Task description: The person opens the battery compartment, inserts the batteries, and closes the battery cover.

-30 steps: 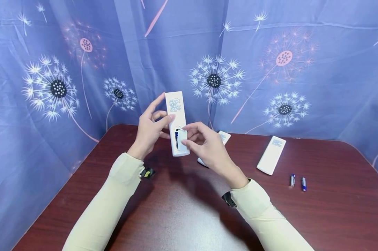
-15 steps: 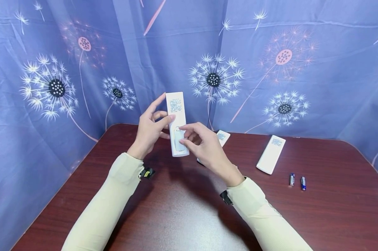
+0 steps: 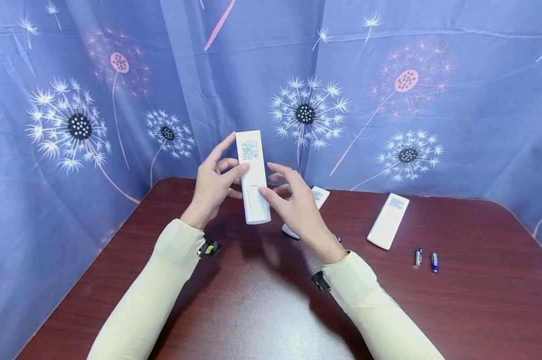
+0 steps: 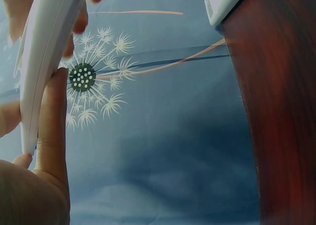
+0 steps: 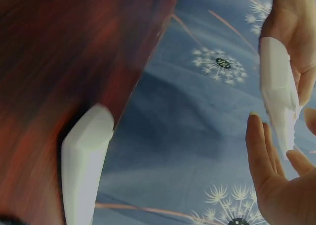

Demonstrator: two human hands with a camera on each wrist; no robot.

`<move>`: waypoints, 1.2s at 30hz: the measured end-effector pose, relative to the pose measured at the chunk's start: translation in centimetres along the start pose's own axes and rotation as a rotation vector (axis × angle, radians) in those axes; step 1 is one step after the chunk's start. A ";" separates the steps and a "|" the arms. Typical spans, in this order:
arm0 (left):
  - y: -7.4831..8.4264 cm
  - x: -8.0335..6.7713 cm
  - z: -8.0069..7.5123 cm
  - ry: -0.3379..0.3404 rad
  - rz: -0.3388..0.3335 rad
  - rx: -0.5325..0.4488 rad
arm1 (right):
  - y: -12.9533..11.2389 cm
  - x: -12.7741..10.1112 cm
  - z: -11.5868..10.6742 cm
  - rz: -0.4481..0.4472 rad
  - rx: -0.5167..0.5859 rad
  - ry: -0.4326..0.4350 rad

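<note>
Head view: white remote (image 3: 254,175) is near the centre of the frame, held up with its back facing the camera, upper end tilted slightly left. Printed label (image 3: 250,150) fills its upper part; cover panel (image 3: 254,205) lies in the lower part, its outline visible as a thin line. Left hand (image 3: 209,185) grips the remote from its left side, thumb across the back, index finger extended to the top corner. Right hand (image 3: 302,205) is mostly open at the remote's lower right: thumb tip against the panel's edge, fingers loosely bent and apart from the remote; nothing is held in it. Left wrist view, upper left: the same remote appears edge-on, showing its thin side and left-hand fingers on both faces, which the head view hides. Right wrist view, right side: remote again nearly edge-on; the right hand's fingers stand long and spread from the thumb, a gap that the head view shows less clearly. Only the head view shows 2 blue-and-silver batteries, left battery (image 3: 418,257) and right battery (image 3: 435,262), at lower right on the dark red table (image 3: 248,305), below a slanted remote (image 3: 388,221). Another remote (image 3: 321,195) is partly hidden behind the right hand. Patterned blue curtain (image 3: 234,85) forms the backdrop in all 3 views.
</note>
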State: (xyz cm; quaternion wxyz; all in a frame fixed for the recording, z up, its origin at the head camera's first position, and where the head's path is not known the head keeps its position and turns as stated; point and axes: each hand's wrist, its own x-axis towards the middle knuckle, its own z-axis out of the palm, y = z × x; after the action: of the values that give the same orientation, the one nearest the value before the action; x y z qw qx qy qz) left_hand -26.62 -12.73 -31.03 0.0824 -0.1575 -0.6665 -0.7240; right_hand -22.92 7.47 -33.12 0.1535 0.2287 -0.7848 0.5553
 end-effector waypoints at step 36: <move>-0.2 0.0 0.2 -0.017 0.008 -0.014 | 0.2 1.0 0.7 0.045 0.054 0.022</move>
State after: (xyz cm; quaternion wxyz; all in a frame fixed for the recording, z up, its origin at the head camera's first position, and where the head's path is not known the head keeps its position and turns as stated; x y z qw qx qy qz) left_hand -26.69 -12.54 -31.16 0.0786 -0.1668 -0.6615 -0.7269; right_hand -23.85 6.71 -32.97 0.1434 0.2089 -0.7728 0.5819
